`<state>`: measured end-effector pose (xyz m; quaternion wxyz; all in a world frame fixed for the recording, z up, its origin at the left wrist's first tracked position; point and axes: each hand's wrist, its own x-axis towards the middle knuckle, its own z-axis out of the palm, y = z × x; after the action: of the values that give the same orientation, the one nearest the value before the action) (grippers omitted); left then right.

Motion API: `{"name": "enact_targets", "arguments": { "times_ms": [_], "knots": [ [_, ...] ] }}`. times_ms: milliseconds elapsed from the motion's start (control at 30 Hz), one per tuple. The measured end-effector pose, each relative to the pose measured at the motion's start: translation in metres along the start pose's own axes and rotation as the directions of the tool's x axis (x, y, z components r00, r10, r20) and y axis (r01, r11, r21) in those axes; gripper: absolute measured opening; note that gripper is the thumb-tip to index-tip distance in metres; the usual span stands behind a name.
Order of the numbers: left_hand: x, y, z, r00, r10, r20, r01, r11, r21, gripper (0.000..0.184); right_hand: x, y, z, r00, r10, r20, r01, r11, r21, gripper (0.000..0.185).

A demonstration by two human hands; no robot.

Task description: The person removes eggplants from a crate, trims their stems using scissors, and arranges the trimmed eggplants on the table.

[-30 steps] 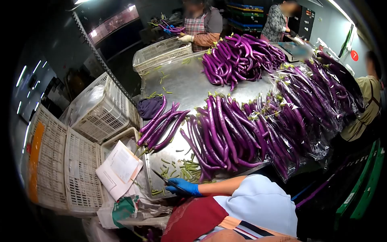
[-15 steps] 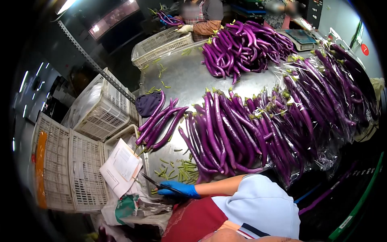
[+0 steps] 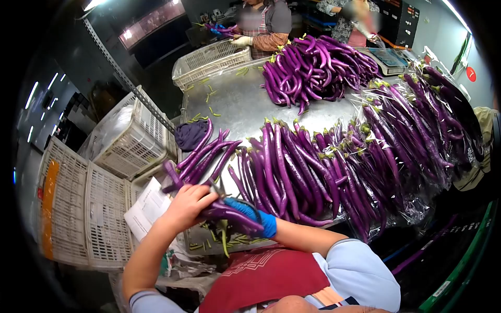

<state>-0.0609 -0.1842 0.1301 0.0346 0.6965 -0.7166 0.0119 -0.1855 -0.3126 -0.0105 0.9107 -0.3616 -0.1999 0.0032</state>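
Observation:
My left hand [image 3: 192,205] is bare and closed around a few long purple eggplants [image 3: 232,217] just over the table's near left edge. Their ends stick out on both sides of it, and a green stem hangs below. My right hand [image 3: 255,215], in a blue glove, is close against them, its fingers wrapped round dark scissors [image 3: 240,202], which are blurred and partly hidden. Beyond my hands, several loose eggplants [image 3: 201,161] lie beside a dark crumpled cloth [image 3: 191,135]. To the right stretches a row of eggplants [image 3: 282,172], and cut green stem bits [image 3: 209,243] are scattered below.
A large eggplant pile [image 3: 318,70] covers the far side of the metal table [image 3: 229,104]. Plastic-bagged eggplants [image 3: 412,125] line the right. White crates [image 3: 107,214] stand at left, another crate [image 3: 209,62] at the back. Two co-workers work beyond; one holds eggplants [image 3: 222,30].
My left hand has come into view at the lower left with eggplants in it. My right hand has moved up and slightly right with the scissors, meeting them.

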Motion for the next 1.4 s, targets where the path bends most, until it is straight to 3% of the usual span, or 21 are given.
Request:
{"name": "enact_targets", "arguments": {
  "times_ms": [33,100,200,267,300,333,400,433,467,500,533,567,633,733,767,833,1067,1200,1300,1333,1400],
  "knots": [
    [0.007,-0.006,0.011,0.997,0.058,-0.052,-0.058,0.998,0.001,0.052,-0.006,-0.002,-0.003,0.995,-0.094,-0.034,0.085,0.973,-0.214,0.037],
    [0.013,-0.017,0.037,0.978,0.184,-0.094,-0.175,0.98,0.098,0.044,-0.006,-0.015,0.004,0.941,0.273,-0.198,-0.185,0.909,0.375,0.038],
    [0.006,-0.032,0.082,0.941,0.241,-0.237,-0.206,0.965,0.163,0.033,-0.012,0.013,-0.012,0.896,0.317,-0.312,-0.211,0.92,0.33,0.036],
    [-0.006,-0.033,0.124,0.959,0.059,-0.276,-0.021,0.99,0.137,0.045,-0.022,0.044,-0.029,0.898,0.27,-0.348,-0.235,0.962,0.139,0.034],
    [-0.012,-0.03,0.149,0.949,-0.073,-0.307,0.12,0.983,0.136,0.051,-0.016,0.03,-0.015,0.814,0.385,-0.434,-0.245,0.906,0.345,0.038],
    [-0.018,-0.027,0.177,0.927,-0.206,-0.314,0.252,0.961,0.111,0.058,-0.018,0.037,-0.015,0.835,0.299,-0.462,-0.226,0.952,0.209,0.04],
    [-0.031,-0.01,0.204,0.825,-0.533,-0.186,0.531,0.845,-0.066,0.07,-0.015,0.039,0.001,0.746,0.321,-0.583,-0.122,0.927,0.354,0.046],
    [-0.033,-0.003,0.211,0.721,-0.692,-0.036,0.682,0.718,-0.139,0.074,-0.024,0.05,-0.011,0.876,0.152,-0.457,-0.235,0.963,-0.13,0.046],
    [-0.033,-0.001,0.208,0.632,-0.764,0.13,0.752,0.563,-0.343,0.075,-0.033,0.061,-0.023,0.952,-0.027,-0.304,-0.166,0.789,-0.592,0.046],
    [-0.038,0.0,0.206,0.547,-0.782,0.3,0.787,0.358,-0.503,0.076,-0.03,0.067,-0.023,0.923,0.03,-0.384,-0.225,0.851,-0.475,0.045],
    [-0.05,0.001,0.242,0.607,-0.781,0.148,0.587,0.316,-0.745,0.074,-0.026,0.072,-0.023,0.884,0.086,-0.46,-0.267,0.9,-0.345,0.045],
    [-0.058,-0.001,0.277,0.612,-0.79,-0.039,0.313,0.287,-0.905,0.073,-0.016,0.067,-0.014,0.694,0.414,-0.589,-0.288,0.909,0.3,0.043],
    [-0.057,-0.005,0.247,0.648,-0.668,0.366,-0.015,-0.491,-0.871,0.076,0.002,0.054,0.001,0.619,0.458,-0.638,-0.271,0.887,0.374,0.041],
    [-0.07,-0.029,0.224,0.813,-0.408,0.416,-0.151,-0.837,-0.526,0.074,-0.004,0.065,-0.008,0.639,0.407,-0.653,-0.359,0.908,0.215,0.038],
    [-0.073,-0.033,0.228,0.783,-0.404,0.473,-0.159,-0.865,-0.476,0.06,0.0,0.065,-0.005,0.674,0.328,-0.662,-0.384,0.921,0.065,0.037],
    [-0.065,-0.039,0.24,0.804,-0.315,0.504,-0.123,-0.918,-0.377,0.058,-0.002,0.071,-0.008,0.629,0.348,-0.695,-0.316,0.931,0.18,0.035],
    [-0.052,-0.029,0.26,0.574,-0.678,0.46,0.17,-0.45,-0.876,0.065,-0.011,0.093,-0.019,0.626,0.228,-0.746,-0.401,0.914,-0.057,0.059],
    [-0.047,-0.025,0.227,0.56,-0.673,0.483,0.171,-0.477,-0.862,0.063,-0.016,0.098,-0.019,0.617,0.235,-0.751,-0.445,0.891,-0.088,0.071],
    [-0.052,-0.033,0.239,0.445,-0.82,0.36,0.632,0.003,-0.775,0.051,-0.017,0.099,-0.018,0.62,0.219,-0.754,-0.522,0.832,-0.187,0.07],
    [-0.051,-0.033,0.243,0.439,-0.864,0.247,0.586,0.067,-0.808,0.04,-0.022,0.104,-0.025,0.647,0.208,-0.734,-0.523,0.821,-0.229,0.071],
    [-0.048,-0.037,0.219,0.469,-0.716,0.517,0.434,-0.323,-0.841,0.039,-0.025,0.106,-0.029,0.678,0.189,-0.71,-0.525,0.8,-0.289,0.072]
  ]
}}
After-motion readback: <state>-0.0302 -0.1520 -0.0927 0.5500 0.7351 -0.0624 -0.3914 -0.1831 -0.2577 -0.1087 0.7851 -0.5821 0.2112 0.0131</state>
